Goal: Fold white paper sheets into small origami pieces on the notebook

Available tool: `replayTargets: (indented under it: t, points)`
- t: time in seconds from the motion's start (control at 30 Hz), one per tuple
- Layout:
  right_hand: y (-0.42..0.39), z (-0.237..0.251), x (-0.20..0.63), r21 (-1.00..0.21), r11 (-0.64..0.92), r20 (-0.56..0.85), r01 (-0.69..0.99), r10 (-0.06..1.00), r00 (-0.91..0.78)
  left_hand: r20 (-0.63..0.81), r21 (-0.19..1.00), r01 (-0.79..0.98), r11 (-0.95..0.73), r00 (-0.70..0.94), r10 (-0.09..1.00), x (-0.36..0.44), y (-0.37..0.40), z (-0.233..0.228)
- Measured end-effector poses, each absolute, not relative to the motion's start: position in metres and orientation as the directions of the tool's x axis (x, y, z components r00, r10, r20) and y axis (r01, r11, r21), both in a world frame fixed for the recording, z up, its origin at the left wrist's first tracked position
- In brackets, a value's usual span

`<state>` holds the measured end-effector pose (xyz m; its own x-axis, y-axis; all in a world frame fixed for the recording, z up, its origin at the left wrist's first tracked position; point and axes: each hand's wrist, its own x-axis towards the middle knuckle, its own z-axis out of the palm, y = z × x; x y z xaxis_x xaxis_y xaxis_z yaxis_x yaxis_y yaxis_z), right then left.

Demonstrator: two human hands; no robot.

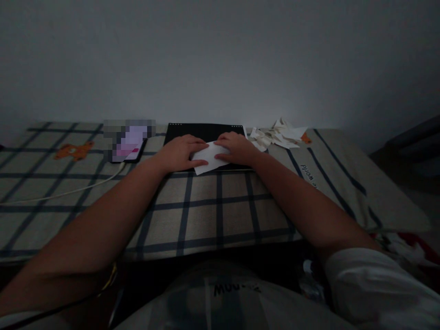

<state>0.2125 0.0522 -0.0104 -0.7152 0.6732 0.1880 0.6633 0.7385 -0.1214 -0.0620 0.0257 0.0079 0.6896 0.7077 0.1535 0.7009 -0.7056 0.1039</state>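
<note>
A: Where do we see the paper [211, 157]?
B: We see it over the near part of the black pad [202, 130], between the two hands; its near corner reaches past the pad's edge.
A: And how do the hands stand?
B: The left hand [181, 153] lies on the paper's left part, the right hand [238, 149] on its right part. In each, thumb and forefinger are a little apart on the paper. Whether they pinch it or only press, we cannot tell.
A: What could go wrong for us?
B: If the hands pull unevenly, we think the paper may tear or crease. If we push sideways, the pad may slide on the checked tabletop [206, 220]. To the right, the scraps [275, 136] lie near; a careless elbow could scatter them.
A: And the left side?
B: An arm could catch the cable [99, 183] and drag the phone [132, 142].
</note>
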Motion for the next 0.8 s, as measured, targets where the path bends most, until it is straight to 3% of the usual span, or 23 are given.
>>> replayTargets:
  t: [0.5,0.8]
  points:
    - [0.056,-0.013,0.213,-0.147,0.723,0.198,0.675,0.69,-0.696,0.235,0.279,0.647,-0.71,0.671,0.704,-0.066,0.031,0.0]
    - [0.065,-0.02,0.214,-0.205,0.732,0.292,0.65,0.68,-0.673,0.329,0.373,0.7,-0.608,0.513,0.793,-0.069,0.035,-0.01]
